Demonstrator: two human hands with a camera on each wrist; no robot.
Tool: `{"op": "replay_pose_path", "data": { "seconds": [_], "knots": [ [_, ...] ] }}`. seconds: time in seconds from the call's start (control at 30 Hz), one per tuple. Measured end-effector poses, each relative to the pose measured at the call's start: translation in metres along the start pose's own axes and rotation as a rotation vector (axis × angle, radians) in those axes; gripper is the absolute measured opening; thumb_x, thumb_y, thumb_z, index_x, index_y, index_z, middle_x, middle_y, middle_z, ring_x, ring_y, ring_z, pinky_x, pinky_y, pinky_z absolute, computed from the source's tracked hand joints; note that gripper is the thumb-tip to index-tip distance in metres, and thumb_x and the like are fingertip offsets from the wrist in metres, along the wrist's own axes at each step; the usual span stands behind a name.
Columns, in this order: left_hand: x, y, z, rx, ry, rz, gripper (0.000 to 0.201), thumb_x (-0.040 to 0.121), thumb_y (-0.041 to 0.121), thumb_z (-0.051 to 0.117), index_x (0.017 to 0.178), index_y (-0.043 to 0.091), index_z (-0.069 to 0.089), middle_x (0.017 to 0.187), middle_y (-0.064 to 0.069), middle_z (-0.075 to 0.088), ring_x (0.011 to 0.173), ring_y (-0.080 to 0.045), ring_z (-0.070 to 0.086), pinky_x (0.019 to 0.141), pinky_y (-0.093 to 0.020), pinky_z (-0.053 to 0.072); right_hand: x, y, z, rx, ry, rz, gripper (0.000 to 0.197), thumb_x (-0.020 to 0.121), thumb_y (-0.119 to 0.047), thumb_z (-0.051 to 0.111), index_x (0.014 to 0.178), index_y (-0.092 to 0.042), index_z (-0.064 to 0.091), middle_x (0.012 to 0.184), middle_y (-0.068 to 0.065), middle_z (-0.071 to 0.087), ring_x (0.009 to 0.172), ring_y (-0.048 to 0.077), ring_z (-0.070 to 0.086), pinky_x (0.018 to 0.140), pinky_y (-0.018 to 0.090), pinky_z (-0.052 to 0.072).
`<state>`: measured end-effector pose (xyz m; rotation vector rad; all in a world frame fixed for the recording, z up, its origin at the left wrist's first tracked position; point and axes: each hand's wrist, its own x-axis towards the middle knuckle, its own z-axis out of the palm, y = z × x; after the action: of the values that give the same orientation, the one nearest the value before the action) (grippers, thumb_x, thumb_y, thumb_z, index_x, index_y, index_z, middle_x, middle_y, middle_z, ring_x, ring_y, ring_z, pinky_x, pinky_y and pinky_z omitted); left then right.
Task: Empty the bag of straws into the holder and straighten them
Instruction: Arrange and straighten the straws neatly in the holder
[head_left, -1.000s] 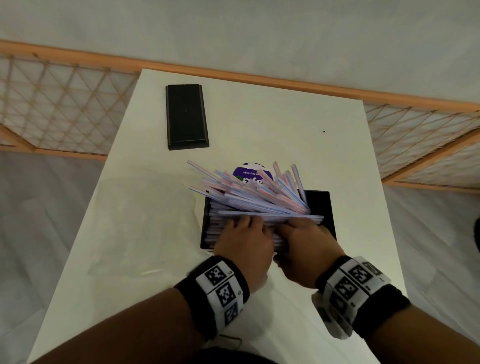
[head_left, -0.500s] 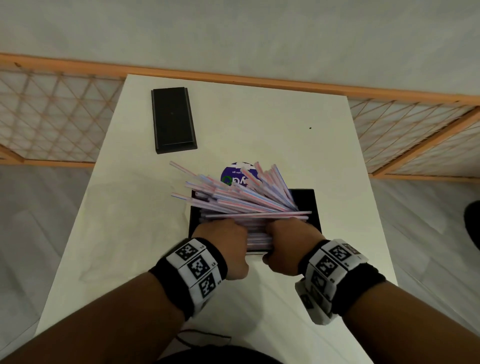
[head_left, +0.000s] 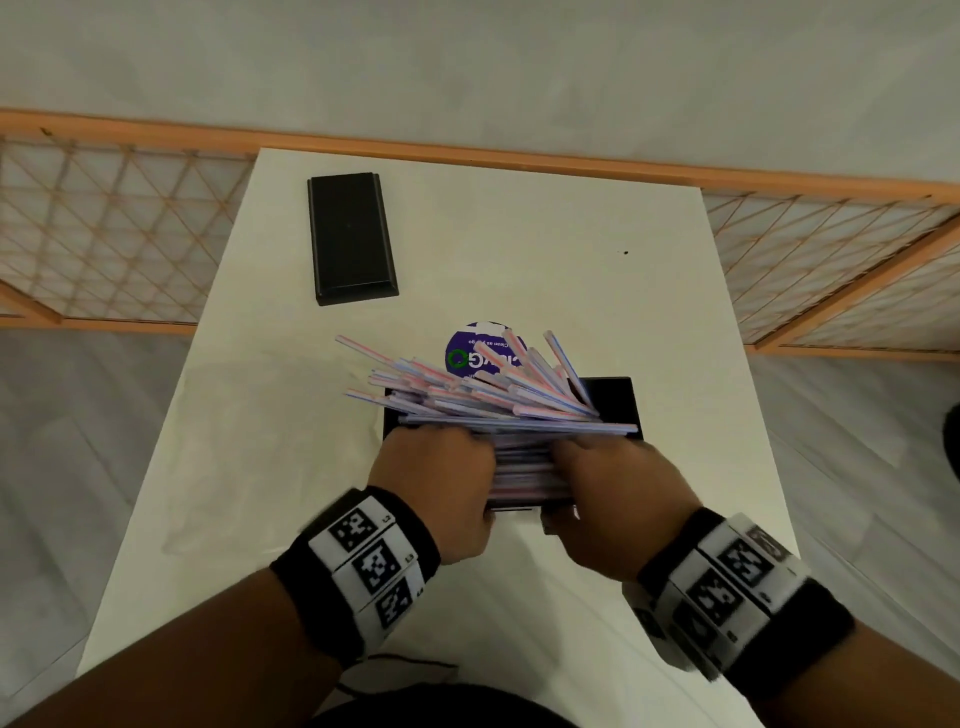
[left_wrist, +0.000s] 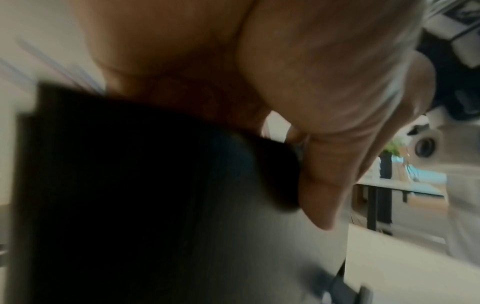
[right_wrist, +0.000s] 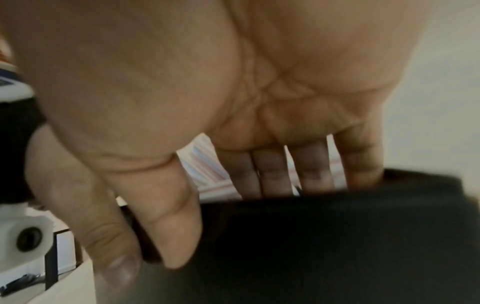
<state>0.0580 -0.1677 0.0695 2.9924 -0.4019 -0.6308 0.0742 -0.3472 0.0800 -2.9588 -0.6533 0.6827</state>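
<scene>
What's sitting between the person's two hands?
In the head view, a stack of striped straws in the black holder fills the gap between the left hand and the right hand.

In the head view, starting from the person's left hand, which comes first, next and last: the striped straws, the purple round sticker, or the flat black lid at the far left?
From the left hand:
1. The pile of pink-and-blue striped plastic straws, right at its fingers, in the black holder.
2. The purple round sticker, just beyond the straws, mid-table.
3. The flat black rectangular lid, far left of the white table.
</scene>
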Motion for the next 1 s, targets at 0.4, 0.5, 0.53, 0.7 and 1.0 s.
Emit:
{"op": "replay_pose_path", "data": {
  "seconds": [0.4,0.5,0.53,0.7,1.0],
  "knots": [
    [-0.004,-0.011,0.006,-0.051,0.125,0.042,0.067,0.066,0.059,0.074,0.116,0.017,0.061,0.113,-0.003,0.059,0.108,-0.029,0.058,0.088,-0.043,0.052,0.014,0.002,0.020,-0.007,-0.096,-0.020,0.083,0.067,-0.076,0.053,0.139,-0.037,0.040,0.139,-0.011,0.050,0.131,0.023,0.043,0.103,0.042,0.034],
    [-0.003,-0.007,0.010,-0.008,0.063,0.049,0.059,0.085,0.056,0.061,0.130,0.020,0.052,0.128,0.000,0.051,0.124,-0.025,0.047,0.100,-0.039,0.040,0.018,-0.001,0.021,-0.069,-0.065,0.037,0.077,0.070,-0.073,0.054,0.135,-0.032,0.046,0.135,-0.008,0.052,0.129,0.024,0.044,0.105,0.041,0.034],
    [-0.003,-0.006,0.011,-0.008,0.067,0.060,0.058,0.088,0.054,0.058,0.134,0.021,0.049,0.131,0.000,0.049,0.126,-0.025,0.045,0.101,-0.038,0.039,0.019,-0.003,0.022,-0.065,-0.067,0.049,0.076,0.071,-0.073,0.055,0.134,-0.031,0.047,0.134,-0.007,0.053,0.129,0.024,0.045,0.106,0.041,0.034],
    [0.000,-0.004,0.022,-0.044,0.028,0.059,0.064,0.087,0.047,0.062,0.142,0.023,0.038,0.144,0.000,0.039,0.134,-0.026,0.042,0.108,-0.039,0.037,0.015,-0.009,0.014,-0.039,-0.074,0.027,0.061,0.072,-0.064,0.058,0.124,-0.031,0.054,0.125,-0.007,0.060,0.119,0.024,0.055,0.101,0.038,0.040],
    [0.012,-0.008,0.024,-0.078,-0.077,0.058,0.068,0.082,0.049,0.069,0.139,0.024,0.041,0.146,-0.001,0.042,0.135,-0.027,0.044,0.111,-0.041,0.040,0.012,-0.014,0.024,-0.128,-0.081,0.021,0.074,0.074,-0.072,0.055,0.130,-0.025,0.044,0.128,-0.002,0.053,0.121,0.027,0.049,0.101,0.044,0.037]
  ]
}}
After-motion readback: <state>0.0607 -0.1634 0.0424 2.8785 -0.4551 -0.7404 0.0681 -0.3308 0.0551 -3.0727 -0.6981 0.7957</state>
